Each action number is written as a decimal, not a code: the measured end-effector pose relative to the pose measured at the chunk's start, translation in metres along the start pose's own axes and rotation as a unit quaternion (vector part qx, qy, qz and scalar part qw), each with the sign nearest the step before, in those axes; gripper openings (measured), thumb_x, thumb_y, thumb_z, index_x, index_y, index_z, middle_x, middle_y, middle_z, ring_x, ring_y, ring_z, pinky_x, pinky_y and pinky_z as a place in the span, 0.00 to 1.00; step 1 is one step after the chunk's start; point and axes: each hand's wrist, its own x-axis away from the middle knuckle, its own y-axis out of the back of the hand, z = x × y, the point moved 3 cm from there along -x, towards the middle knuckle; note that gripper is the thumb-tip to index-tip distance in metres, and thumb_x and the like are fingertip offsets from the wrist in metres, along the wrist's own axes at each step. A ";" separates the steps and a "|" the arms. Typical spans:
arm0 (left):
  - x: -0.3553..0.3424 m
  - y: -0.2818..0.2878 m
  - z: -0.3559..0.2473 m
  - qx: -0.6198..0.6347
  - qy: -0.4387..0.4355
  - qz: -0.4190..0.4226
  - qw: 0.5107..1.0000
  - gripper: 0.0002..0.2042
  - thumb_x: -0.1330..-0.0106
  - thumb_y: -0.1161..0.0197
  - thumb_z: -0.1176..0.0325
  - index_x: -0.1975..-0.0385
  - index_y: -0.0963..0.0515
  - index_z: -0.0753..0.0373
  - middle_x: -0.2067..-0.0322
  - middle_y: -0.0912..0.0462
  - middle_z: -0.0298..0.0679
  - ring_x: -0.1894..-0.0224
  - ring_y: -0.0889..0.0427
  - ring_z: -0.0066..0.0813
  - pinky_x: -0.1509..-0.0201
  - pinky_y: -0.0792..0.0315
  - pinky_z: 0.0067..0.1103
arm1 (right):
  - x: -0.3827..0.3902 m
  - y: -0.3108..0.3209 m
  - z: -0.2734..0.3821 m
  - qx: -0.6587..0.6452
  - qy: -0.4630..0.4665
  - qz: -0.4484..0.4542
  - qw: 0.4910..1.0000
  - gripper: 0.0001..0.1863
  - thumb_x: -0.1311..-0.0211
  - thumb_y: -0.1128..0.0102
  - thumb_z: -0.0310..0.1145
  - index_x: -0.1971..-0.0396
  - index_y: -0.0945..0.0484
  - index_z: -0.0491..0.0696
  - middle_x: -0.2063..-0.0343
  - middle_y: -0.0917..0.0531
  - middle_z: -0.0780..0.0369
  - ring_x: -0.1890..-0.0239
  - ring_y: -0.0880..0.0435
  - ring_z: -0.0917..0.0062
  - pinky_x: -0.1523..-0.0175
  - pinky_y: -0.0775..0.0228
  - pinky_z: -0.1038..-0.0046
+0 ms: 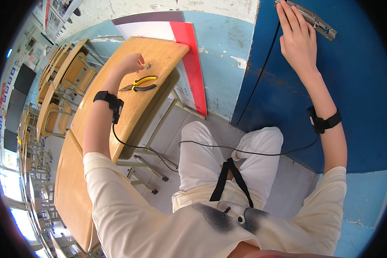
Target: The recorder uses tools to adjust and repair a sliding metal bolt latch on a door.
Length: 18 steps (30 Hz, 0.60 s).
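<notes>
Over the wooden desk (pixel 165 51) on the left, my left hand (pixel 132 63) hovers or rests with its fingers curled and drawn together. Whether something small is between the fingertips I cannot make out. Right beside them lie several small metal screws (pixel 148 66). Pliers (pixel 138 84) with yellow and black handles lie on the desktop nearer to me, jaws pointing left. At the upper right, my right hand (pixel 300 43) holds a silver metal door bolt (pixel 324 29) against the blue door (pixel 331 94). Its fingers reach over the bolt's left part and hide it; the right end shows.
A dark cable (pixel 245 153) runs across my lap between the bands on my wrists. Red and white boards (pixel 189 64) lean on the wall behind the desk. A second desk (pixel 71 185) adjoins it, and wooden chairs (pixel 77 71) stand farther left.
</notes>
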 end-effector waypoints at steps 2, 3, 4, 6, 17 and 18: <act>-0.003 -0.003 0.004 -0.003 0.008 0.002 1.000 0.09 0.44 0.39 0.70 0.64 0.22 0.65 0.69 0.18 0.43 0.71 0.17 0.33 0.68 0.24 0.27 | -0.001 -0.002 0.002 -0.001 -0.001 -0.012 1.000 0.35 0.57 0.47 0.23 0.41 0.35 0.38 0.39 0.34 0.56 0.37 0.37 0.66 0.39 0.44 0.66; -0.005 -0.004 0.006 -0.007 0.017 0.004 1.000 0.10 0.44 0.38 0.69 0.65 0.22 0.66 0.70 0.18 0.43 0.73 0.16 0.32 0.71 0.24 0.27 | -0.001 -0.004 0.002 0.000 -0.002 -0.011 1.000 0.35 0.57 0.47 0.23 0.41 0.35 0.38 0.39 0.34 0.56 0.37 0.37 0.66 0.39 0.44 0.66; -0.007 -0.006 0.007 -0.007 0.016 0.005 1.000 0.10 0.44 0.38 0.69 0.65 0.22 0.66 0.70 0.18 0.43 0.73 0.16 0.32 0.71 0.24 0.27 | -0.001 -0.006 0.002 -0.001 -0.001 -0.022 1.000 0.35 0.57 0.47 0.23 0.41 0.35 0.38 0.39 0.34 0.56 0.38 0.37 0.66 0.39 0.44 0.66; -0.010 -0.009 0.012 0.026 0.051 0.019 0.998 0.10 0.44 0.38 0.69 0.65 0.22 0.66 0.72 0.17 0.43 0.72 0.16 0.30 0.74 0.23 0.26 | -0.001 -0.005 0.002 -0.002 -0.001 -0.034 0.999 0.34 0.57 0.47 0.23 0.41 0.35 0.38 0.40 0.34 0.56 0.38 0.37 0.66 0.39 0.44 0.66; -0.011 -0.012 0.016 0.039 0.078 0.040 0.995 0.11 0.45 0.38 0.66 0.65 0.20 0.64 0.72 0.17 0.40 0.71 0.16 0.28 0.74 0.24 0.24 | 0.001 -0.006 0.000 0.001 -0.006 -0.042 0.999 0.33 0.56 0.48 0.23 0.42 0.34 0.38 0.40 0.33 0.55 0.38 0.36 0.66 0.39 0.43 0.64; -0.011 -0.014 0.016 0.048 0.072 0.042 0.995 0.12 0.46 0.37 0.65 0.65 0.20 0.64 0.72 0.17 0.40 0.71 0.17 0.27 0.73 0.24 0.23 | 0.001 -0.005 0.000 0.001 -0.006 -0.041 0.999 0.33 0.56 0.48 0.23 0.42 0.34 0.38 0.40 0.33 0.55 0.38 0.36 0.66 0.39 0.43 0.64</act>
